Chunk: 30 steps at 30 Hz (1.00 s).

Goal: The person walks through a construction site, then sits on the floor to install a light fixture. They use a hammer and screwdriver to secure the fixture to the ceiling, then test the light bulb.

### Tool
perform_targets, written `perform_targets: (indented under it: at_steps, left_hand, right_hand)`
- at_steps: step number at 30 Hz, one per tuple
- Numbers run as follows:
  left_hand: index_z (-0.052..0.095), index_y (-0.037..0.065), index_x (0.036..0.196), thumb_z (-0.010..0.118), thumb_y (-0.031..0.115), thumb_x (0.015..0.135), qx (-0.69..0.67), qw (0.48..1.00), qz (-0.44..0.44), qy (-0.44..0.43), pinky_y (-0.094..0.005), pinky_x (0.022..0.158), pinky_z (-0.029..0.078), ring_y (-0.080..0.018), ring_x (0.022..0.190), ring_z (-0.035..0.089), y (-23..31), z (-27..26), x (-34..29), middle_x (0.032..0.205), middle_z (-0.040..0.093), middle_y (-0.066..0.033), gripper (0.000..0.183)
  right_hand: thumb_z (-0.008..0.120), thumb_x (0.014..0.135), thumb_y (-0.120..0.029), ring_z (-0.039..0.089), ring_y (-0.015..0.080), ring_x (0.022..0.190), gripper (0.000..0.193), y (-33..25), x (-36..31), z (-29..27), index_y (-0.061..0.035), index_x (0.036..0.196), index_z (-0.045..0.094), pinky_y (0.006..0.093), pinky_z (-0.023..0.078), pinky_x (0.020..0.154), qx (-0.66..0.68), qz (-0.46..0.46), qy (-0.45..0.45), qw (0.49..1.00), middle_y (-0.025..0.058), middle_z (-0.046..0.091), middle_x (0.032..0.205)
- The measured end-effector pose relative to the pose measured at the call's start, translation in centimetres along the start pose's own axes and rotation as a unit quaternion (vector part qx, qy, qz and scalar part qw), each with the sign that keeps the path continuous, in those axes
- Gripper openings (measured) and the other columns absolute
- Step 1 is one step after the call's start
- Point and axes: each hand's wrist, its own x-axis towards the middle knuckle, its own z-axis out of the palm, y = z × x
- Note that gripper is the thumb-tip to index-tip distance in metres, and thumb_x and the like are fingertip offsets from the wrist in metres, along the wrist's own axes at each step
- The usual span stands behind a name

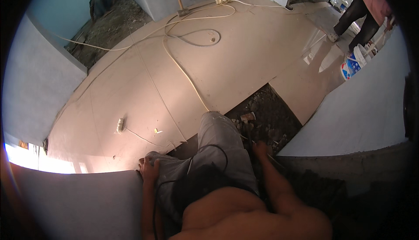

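Observation:
My right hand (261, 147) reaches down to the edge of an untiled patch of dark rubble (279, 115). Its fingers are closed, around something slim and dark that I cannot make out. A broken brown chunk (248, 116) lies in the rubble just beyond that hand. On the other side, my left hand (149, 169) rests against my bent left knee, beside the top of a low wall (87, 196). Its fingers are spread and it holds nothing. A black cable (224, 153) loops across my trousers.
Large beige tiles (131, 83) cover the floor. A string roll (120, 125), a pale cord (187, 74), a power strip (224, 0) and a long-handled mallet (180, 4) lie ahead. One person (101, 2) sits far left; another (371, 13) stands right near a bucket (354, 63).

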Motion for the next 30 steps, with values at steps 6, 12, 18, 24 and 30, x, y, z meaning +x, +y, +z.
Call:
perform_targets:
  at_steps: [6,12,18,24,30]
  left_hand:
    - [0.057,0.004,0.107,0.065,0.038,0.076,-0.011,0.999,0.004,-0.03,-0.0481,0.093,0.037,-0.0391,0.107,0.047,-1.6,0.8,0.6,0.113,0.051,-0.0199,0.046]
    - [0.058,0.007,0.108,0.064,0.04,0.076,0.017,1.0,0.0,-0.009,-0.0479,0.093,0.038,-0.0384,0.108,0.048,-1.6,0.8,0.8,0.115,0.051,-0.0189,0.047]
    - [0.059,0.007,0.108,0.065,0.039,0.075,0.017,1.0,-0.009,0.008,-0.0478,0.092,0.039,-0.0382,0.109,0.047,-2.1,1.6,0.6,0.114,0.051,-0.0185,0.046]
    - [0.058,0.006,0.107,0.064,0.038,0.076,0.003,0.999,-0.035,-0.002,-0.0488,0.095,0.036,-0.0382,0.11,0.045,0.5,0.4,0.1,0.113,0.051,-0.0185,0.045]
    - [0.058,0.006,0.106,0.065,0.039,0.076,0.025,0.999,-0.024,-0.016,-0.0499,0.093,0.037,-0.0391,0.109,0.046,0.5,0.9,0.7,0.113,0.052,-0.0184,0.045]
  right_hand:
    - [0.054,0.081,-0.042,0.061,0.0424,0.09,0.045,-0.8,1.7,2.6,0.0003,0.091,0.067,0.048,0.047,0.079,0.053,0.014,-0.009,0.998,0.0256,0.064,0.093]
    - [0.059,0.079,-0.045,0.062,0.0413,0.088,0.051,-1.6,0.9,1.3,0.0023,0.095,0.066,0.0467,0.047,0.082,0.048,-0.049,-0.108,0.992,0.0253,0.065,0.093]
    - [0.063,0.078,-0.036,0.06,0.039,0.097,0.042,-0.9,1.1,2.6,0.0011,0.098,0.063,0.0461,0.046,0.084,-0.009,-0.012,-0.073,0.997,0.0238,0.063,0.098]
    - [0.064,0.078,-0.033,0.059,0.0381,0.099,0.043,-4.6,-1.3,-1.9,-0.0007,0.106,0.059,0.0456,0.046,0.084,0.033,0.036,-0.119,0.992,0.0235,0.062,0.104]
    - [0.062,0.078,-0.033,0.057,0.0357,0.105,0.048,-2.8,-0.4,-0.6,-0.0034,0.115,0.057,0.0433,0.045,0.089,0.035,0.038,-0.111,0.992,0.021,0.06,0.11]
